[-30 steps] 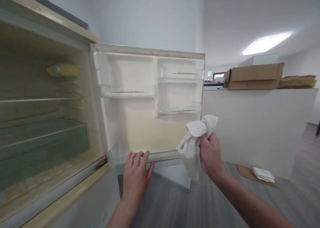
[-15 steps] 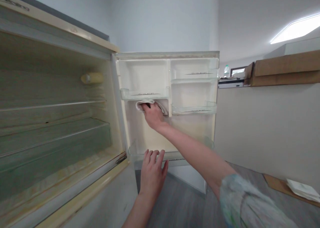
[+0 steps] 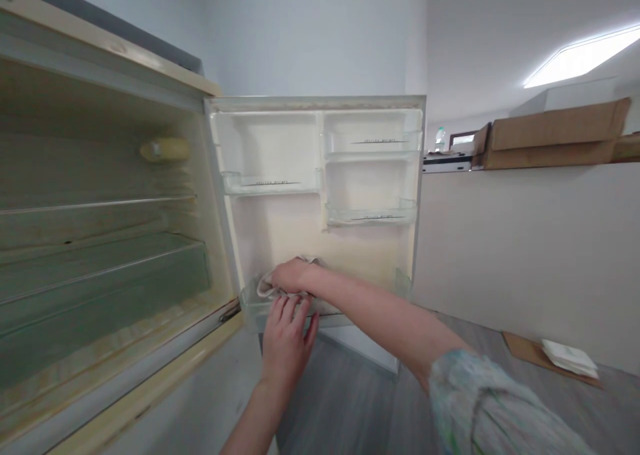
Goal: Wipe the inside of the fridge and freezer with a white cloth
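Note:
An open fridge door (image 3: 280, 228) with clear plastic shelves stands ahead. My right hand (image 3: 293, 275) presses a whitish cloth (image 3: 265, 286) low on the door's inner side, just above the bottom shelf; its fingers are mostly hidden behind the hand and cloth. Right below it, my left hand (image 3: 287, 332) rests at the front of the bottom door shelf (image 3: 255, 314), fingers spread and holding nothing. Two small shelves sit at the door's upper right, one at its upper left.
On the left is the fridge interior with a glass shelf (image 3: 100, 203) and a greenish drawer (image 3: 110, 288). Cardboard boxes (image 3: 555, 135) and a bottle (image 3: 440, 139) top a low wall at right. White sheets (image 3: 570, 358) lie on cardboard on the floor.
My right hand has moved down with the cloth, from below the upper left shelf to the bottom shelf. My left hand stays at the bottom shelf. The view has shifted slightly right.

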{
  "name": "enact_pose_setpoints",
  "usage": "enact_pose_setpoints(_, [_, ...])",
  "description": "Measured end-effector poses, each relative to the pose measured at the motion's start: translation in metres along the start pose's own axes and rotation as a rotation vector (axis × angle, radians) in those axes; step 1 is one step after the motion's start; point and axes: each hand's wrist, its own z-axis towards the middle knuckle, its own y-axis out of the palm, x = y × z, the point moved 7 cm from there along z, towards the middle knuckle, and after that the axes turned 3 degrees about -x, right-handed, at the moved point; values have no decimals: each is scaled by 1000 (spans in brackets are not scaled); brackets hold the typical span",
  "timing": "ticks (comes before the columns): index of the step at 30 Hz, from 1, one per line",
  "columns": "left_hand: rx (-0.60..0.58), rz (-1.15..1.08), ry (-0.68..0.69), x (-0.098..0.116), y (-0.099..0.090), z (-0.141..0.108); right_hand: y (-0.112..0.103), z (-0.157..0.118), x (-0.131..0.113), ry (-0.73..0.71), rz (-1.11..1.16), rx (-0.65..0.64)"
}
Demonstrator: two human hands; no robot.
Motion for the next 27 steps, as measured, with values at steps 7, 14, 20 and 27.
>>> enact_pose_setpoints(7, [16, 3, -10, 1, 0, 1, -107, -65, 50, 262, -199, 883])
enact_pose_setpoints(14, [0, 30, 10, 2, 2, 1, -5, -17, 7, -181, -263, 400])
enact_pose_setpoints(20, [-3, 20, -8, 2, 2, 0, -58, -43, 46, 66, -233, 686])
enact_pose_setpoints(27, [6, 27, 12, 2, 1, 1, -48, -46, 39, 172, -169, 693])
